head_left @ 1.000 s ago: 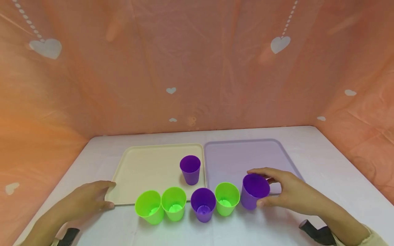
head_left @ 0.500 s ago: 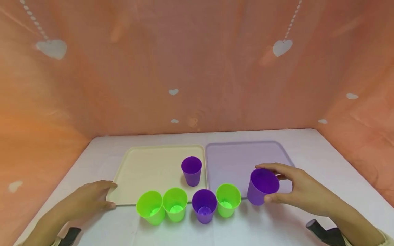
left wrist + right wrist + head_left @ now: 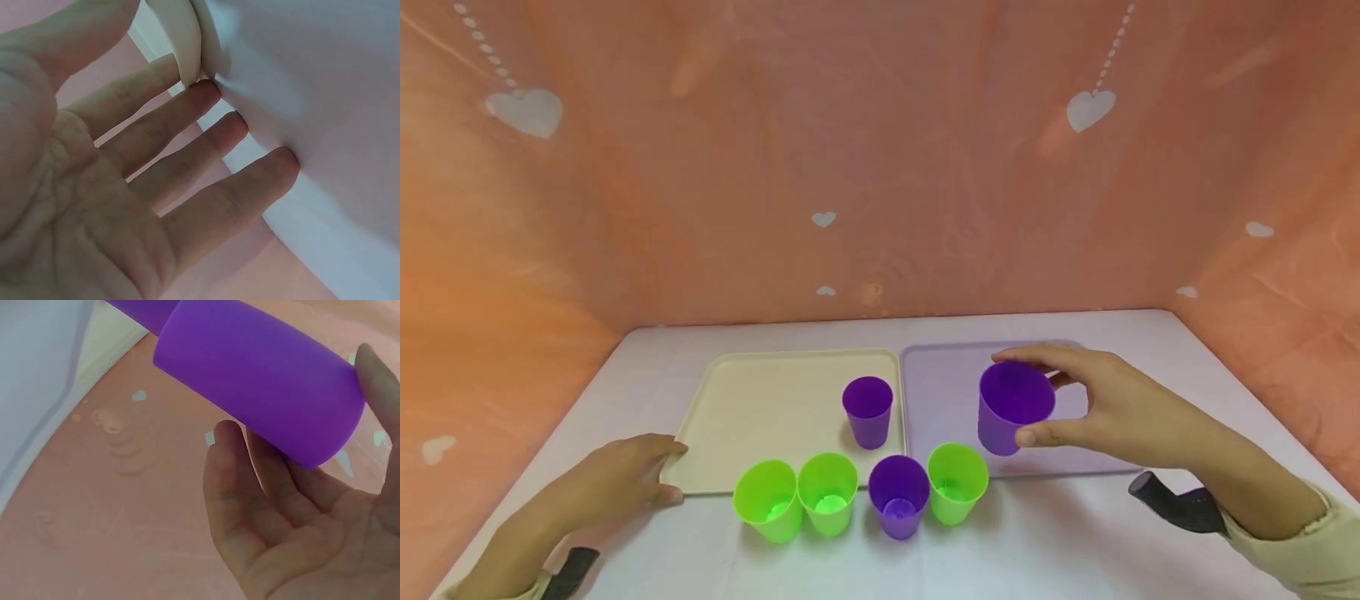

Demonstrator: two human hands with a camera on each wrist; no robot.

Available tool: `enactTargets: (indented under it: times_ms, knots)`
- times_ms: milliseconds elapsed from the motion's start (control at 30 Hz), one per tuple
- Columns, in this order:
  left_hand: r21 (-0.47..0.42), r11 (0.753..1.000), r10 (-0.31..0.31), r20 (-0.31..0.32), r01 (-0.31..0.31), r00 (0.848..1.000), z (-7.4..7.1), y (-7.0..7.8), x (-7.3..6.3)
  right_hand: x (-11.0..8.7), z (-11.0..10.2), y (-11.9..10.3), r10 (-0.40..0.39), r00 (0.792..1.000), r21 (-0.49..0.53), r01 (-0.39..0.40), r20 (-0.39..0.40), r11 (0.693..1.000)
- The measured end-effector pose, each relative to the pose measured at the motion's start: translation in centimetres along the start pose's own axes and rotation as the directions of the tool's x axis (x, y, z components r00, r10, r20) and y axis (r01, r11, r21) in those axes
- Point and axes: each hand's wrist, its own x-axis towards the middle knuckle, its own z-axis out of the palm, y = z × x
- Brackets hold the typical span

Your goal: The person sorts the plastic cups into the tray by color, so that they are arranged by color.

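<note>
My right hand (image 3: 1093,400) holds a purple cup (image 3: 1000,425) between thumb and fingers, above the lilac tray (image 3: 947,462). In the right wrist view the held purple cup (image 3: 262,381) appears from the side, with the fingers (image 3: 225,469) along it. My left hand (image 3: 617,479) rests at the front left corner of the cream tray (image 3: 760,417). Its fingers (image 3: 206,206) look nearly straight in the left wrist view, their tips touching the white cloth beside the tray rim (image 3: 184,37).
Another purple cup (image 3: 870,429) stands on the cream tray's right side. Along the trays' front edges stand two green cups (image 3: 771,517) (image 3: 829,508), a purple cup (image 3: 898,517) and a third green cup (image 3: 953,500). An orange cloth wall (image 3: 880,167) rises behind the white table (image 3: 820,575).
My right hand has lifted the purple cup from the right end of the front row and carried it up and forward over the lilac tray. My left hand has stayed in place.
</note>
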Motion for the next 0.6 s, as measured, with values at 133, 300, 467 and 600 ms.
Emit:
enactTargets:
  times_ms: [133, 300, 467, 600]
  knots:
    - [-0.002, 1.000, -0.018, 0.013, 0.018, 1.000, 0.0, 0.1, 0.1, 1.4, -0.7, -0.8, -0.001, 0.999, 0.034, 0.000, 0.038, 0.999]
    - [-0.003, 1.000, 0.002, -0.002, -0.002, 1.000, 0.0, 0.2, 0.3, 3.2, -0.9, -1.7, -0.018, 0.997, 0.078, 0.012, 0.076, 0.997]
    - [-0.001, 1.000, 0.004, 0.003, -0.004, 1.000, -0.2, 0.4, 0.9, 4.7, -0.4, -2.5, -0.009, 0.990, 0.106, -0.006, 0.144, 0.994]
    - [-0.003, 1.000, -0.012, 0.024, 0.013, 1.000, -0.3, 0.6, 1.1, 6.0, 0.3, -3.3, -0.103, 0.978, 0.130, 0.080, 0.183, 0.988]
